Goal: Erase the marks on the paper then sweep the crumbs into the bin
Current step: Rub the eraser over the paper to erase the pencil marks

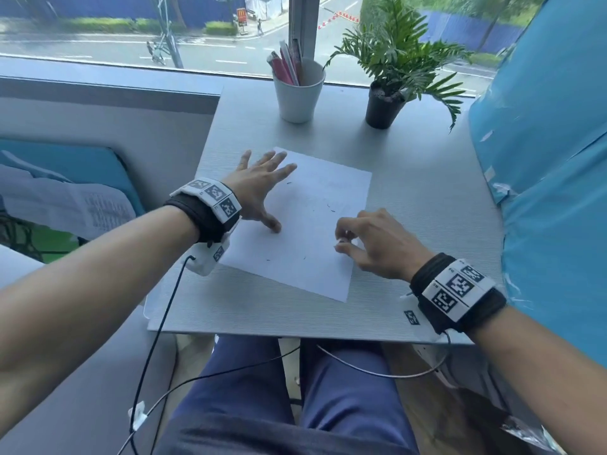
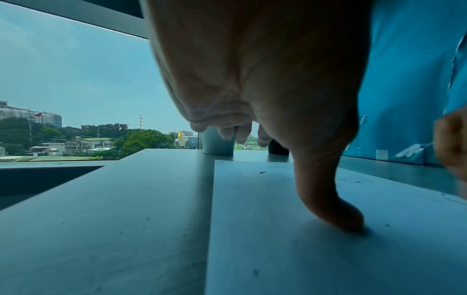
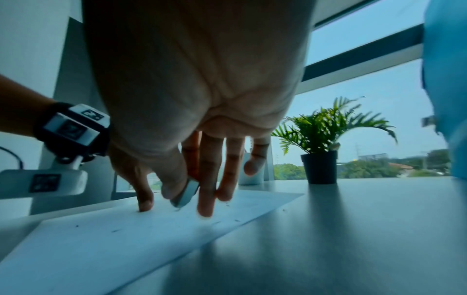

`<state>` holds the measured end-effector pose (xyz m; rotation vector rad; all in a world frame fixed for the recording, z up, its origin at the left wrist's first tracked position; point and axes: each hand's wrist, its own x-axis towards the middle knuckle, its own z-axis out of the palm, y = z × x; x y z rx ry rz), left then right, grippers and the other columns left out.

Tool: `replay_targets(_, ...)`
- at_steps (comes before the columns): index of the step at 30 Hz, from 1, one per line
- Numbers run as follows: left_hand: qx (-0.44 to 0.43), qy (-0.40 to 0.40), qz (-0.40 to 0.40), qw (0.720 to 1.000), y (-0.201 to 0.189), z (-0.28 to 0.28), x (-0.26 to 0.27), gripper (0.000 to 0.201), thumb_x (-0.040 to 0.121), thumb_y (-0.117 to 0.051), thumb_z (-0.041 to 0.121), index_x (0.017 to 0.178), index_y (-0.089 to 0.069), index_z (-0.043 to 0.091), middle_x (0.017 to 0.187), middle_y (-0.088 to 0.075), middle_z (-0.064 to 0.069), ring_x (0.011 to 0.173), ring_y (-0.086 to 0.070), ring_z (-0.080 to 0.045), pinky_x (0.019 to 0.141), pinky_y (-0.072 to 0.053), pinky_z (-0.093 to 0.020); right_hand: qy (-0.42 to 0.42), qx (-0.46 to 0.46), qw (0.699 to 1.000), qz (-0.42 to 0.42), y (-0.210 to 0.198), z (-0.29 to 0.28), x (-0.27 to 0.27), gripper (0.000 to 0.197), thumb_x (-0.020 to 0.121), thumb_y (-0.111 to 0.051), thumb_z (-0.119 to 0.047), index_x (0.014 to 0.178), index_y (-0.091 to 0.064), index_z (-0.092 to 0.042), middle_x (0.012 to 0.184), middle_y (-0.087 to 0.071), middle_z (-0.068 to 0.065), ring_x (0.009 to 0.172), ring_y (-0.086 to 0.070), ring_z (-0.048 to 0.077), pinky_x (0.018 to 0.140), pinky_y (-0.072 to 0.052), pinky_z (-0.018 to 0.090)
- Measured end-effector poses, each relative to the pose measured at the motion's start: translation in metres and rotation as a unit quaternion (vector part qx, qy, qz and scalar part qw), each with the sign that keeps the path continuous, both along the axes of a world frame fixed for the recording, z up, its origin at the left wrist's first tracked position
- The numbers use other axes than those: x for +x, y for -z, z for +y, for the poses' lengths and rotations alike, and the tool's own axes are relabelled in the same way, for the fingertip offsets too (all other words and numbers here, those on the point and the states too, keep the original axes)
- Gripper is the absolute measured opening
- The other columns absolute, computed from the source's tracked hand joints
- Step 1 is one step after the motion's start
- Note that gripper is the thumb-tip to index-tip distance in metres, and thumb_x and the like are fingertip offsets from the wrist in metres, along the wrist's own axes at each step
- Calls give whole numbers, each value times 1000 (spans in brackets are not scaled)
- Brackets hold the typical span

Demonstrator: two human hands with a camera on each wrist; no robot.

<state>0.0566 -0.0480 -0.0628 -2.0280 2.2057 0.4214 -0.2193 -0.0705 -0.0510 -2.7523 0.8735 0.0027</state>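
A white paper lies tilted on the grey table. Small dark crumbs are scattered over the sheet. My left hand lies flat on the paper's left part with its fingers spread, and its thumb presses down on the paper. My right hand hovers at the sheet's right edge. Its thumb and forefinger pinch a small pale eraser just above the paper. No bin shows in any view.
At the back of the table stand a white cup of pens and a potted plant, in front of the window. A blue plastic-covered surface runs along the table's right side. Cables hang off the near left edge.
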Motion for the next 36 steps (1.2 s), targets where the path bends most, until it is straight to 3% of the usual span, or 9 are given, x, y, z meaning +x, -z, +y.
replay_targets(4,-41,-16,-16,999,-4,5,-10,113,75,-81,47,159,-9,23,166,1,-7,153,3,-21,121,6,-50,58,8,998,-20,9,-8,1,13,91,-59,-33,94,-63,-21,88,-66,2,91,-57,21,91,-41,39)
replay_targets(6,-47,-17,7,999,-4,14,-22,98,82,-76,38,158,-14,26,166,-6,-5,152,-7,-22,123,-6,-48,67,9,997,-34,16,-1,3,12,90,-59,-33,92,-62,-22,85,-66,1,87,-58,21,91,-43,40)
replay_targets(9,8,-11,77,997,2,30,-52,97,80,-71,57,156,-15,38,165,-11,-2,150,-15,-23,119,-22,-51,73,8,995,-63,17,9,6,11,89,-62,-31,91,-64,-20,83,-67,1,82,-59,22,89,-45,40)
replay_targets(13,54,-3,27,998,11,36,-74,112,60,-67,83,152,-14,50,164,-1,-2,150,-2,-27,114,-17,-66,119,81,983,-111,7,-11,13,11,83,-71,-26,87,-72,-15,80,-69,-2,78,-63,17,84,-52,33)
replay_targets(18,75,8,84,994,11,24,-79,112,58,-80,70,149,-23,36,165,2,5,152,3,-18,115,-9,-66,196,102,968,-115,10,-36,21,14,78,-74,-23,81,-75,-9,71,-65,-1,71,-57,13,75,-49,25)
replay_targets(22,101,12,75,992,13,22,-77,122,60,-79,70,155,-9,38,165,11,8,151,11,-15,115,-2,-67,143,128,977,-93,14,-13,29,13,78,-73,-22,75,-74,-9,66,-62,-2,63,-55,13,63,-46,24)
replay_targets(26,120,12,67,990,13,19,-76,125,60,-77,73,155,1,45,163,19,11,150,19,-13,113,4,-69,213,110,963,-122,13,-31,26,17,78,-73,-26,73,-75,-10,68,-68,0,66,-60,13,68,-49,23)
replay_targets(30,124,12,61,990,15,20,-75,129,59,-74,77,155,5,44,162,22,11,149,22,-13,112,4,-71,139,123,980,-72,13,-8,34,14,77,-71,-20,72,-75,-8,70,-69,5,65,-60,17,62,-48,25)
replay_targets(36,125,10,59,990,14,20,-76,128,59,-74,76,155,4,44,163,22,10,149,22,-14,112,3,-72,203,103,968,-103,11,-28,28,14,76,-70,-20,72,-74,-8,68,-68,3,65,-61,16,62,-43,20)
